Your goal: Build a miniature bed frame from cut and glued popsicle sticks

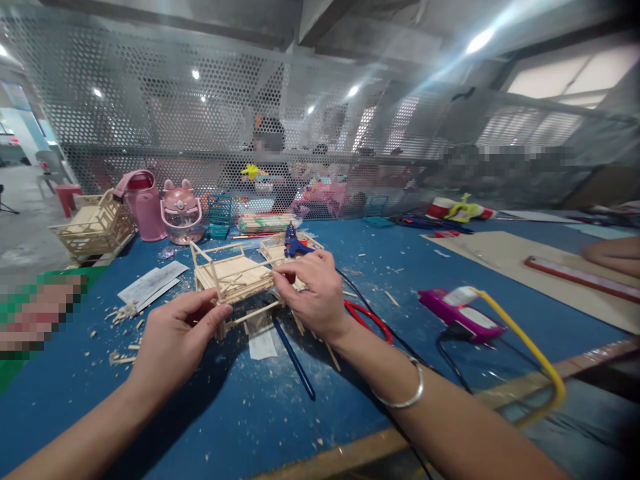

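A small model made of thin wooden sticks (235, 275), with a flat panel and corner posts, is held tilted above the blue table. My left hand (175, 340) is closed, thumb and forefinger pinching a post at its near left corner. On the other side, my right hand (315, 290) is closed in a pinch at the model's right edge; its fingertips hide exactly which stick they grip. Just behind that hand lies a blue glue gun (299, 247), next to a second stick frame (270, 248). Below the model are a dark blue pen (295, 357) and a white paper slip (262, 341).
Wood scraps (125, 312) and papers (153, 283) lie at left. Behind stand a pink flask (143, 210), a pink bottle (183, 217) and another stick model (95, 227). A purple power strip (463, 317) with a yellow cable sits right, near another person's arm (613, 257).
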Motion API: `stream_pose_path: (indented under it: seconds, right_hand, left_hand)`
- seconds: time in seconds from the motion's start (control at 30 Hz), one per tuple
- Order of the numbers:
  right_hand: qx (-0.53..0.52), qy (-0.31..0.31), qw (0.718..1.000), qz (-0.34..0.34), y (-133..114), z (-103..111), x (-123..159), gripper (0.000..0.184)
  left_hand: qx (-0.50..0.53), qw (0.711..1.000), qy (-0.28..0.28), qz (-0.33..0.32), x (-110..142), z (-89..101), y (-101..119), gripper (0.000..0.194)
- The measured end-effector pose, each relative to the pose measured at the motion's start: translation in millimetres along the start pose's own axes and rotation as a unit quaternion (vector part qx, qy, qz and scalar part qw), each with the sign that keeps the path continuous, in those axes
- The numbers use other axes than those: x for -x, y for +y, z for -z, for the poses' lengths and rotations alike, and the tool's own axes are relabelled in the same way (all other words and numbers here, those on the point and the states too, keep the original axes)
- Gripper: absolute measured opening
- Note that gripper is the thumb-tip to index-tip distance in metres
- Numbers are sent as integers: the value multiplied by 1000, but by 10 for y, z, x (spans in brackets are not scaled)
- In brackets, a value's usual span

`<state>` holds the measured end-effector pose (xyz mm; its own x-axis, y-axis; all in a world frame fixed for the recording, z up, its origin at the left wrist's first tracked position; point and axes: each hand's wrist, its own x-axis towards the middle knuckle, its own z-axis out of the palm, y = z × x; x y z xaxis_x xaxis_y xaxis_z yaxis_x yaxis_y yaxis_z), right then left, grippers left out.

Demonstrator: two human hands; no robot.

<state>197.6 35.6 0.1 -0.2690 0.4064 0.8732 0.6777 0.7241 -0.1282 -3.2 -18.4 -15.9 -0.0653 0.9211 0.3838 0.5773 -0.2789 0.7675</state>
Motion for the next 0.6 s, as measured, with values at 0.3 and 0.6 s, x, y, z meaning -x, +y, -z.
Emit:
stream_pose_path:
  seconds: [0.3, 0.6]
  right_hand:
    - [-6, -17, 1000, -3, -20, 4, 3, 16]
    - [3, 0, 1000, 1, 6, -26, -6, 15]
  left_hand:
    - [3, 1000, -8, -3, -12, -14, -14, 32]
    - [-7, 1000, -5, -3, -6, -7, -18, 32]
